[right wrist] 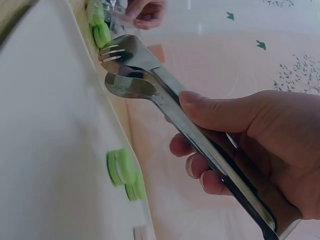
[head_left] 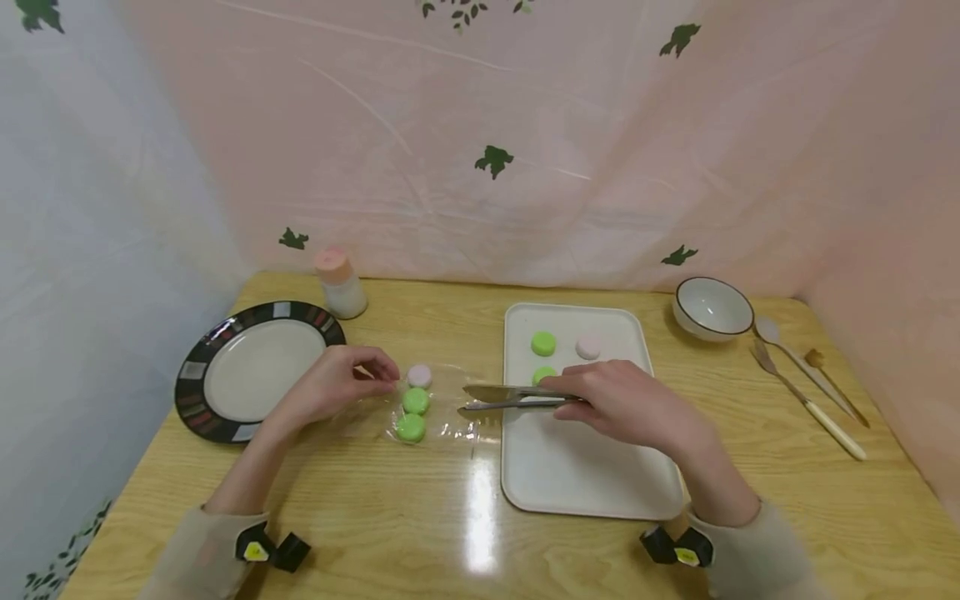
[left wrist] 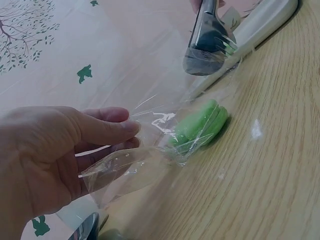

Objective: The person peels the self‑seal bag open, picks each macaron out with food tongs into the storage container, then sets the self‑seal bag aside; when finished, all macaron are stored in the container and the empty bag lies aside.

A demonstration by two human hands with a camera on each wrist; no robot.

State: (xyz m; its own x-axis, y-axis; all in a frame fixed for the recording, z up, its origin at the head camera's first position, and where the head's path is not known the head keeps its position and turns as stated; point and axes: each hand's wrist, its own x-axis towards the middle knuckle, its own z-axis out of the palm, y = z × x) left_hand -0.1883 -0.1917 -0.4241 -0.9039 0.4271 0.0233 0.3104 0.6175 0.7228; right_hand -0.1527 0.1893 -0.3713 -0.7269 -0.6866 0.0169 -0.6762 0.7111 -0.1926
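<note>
My left hand (head_left: 348,379) pinches the edge of a clear plastic bag (left wrist: 125,170) between thumb and fingers. Inside the bag, a pale pink macaron (head_left: 420,376) and two green macarons (head_left: 416,401) lie in a row on the table. In my right hand (head_left: 622,404) is a pair of metal serving tongs (right wrist: 165,95), one end fork-shaped. The tongs point left across the tray's edge, and their narrow gap holds nothing. Beneath that hand stands a white tray (head_left: 585,492) bearing two green macarons (head_left: 543,342), one partly hidden, and a pink macaron (head_left: 588,346).
A black-rimmed plate (head_left: 262,367) sits at the left, with a pink-capped jar (head_left: 342,287) behind it. To the right are a white bowl (head_left: 712,308), a fork (head_left: 795,387), a spoon (head_left: 798,358) and a smaller utensil (head_left: 832,379). A patterned cloth (head_left: 420,150) hangs behind the table.
</note>
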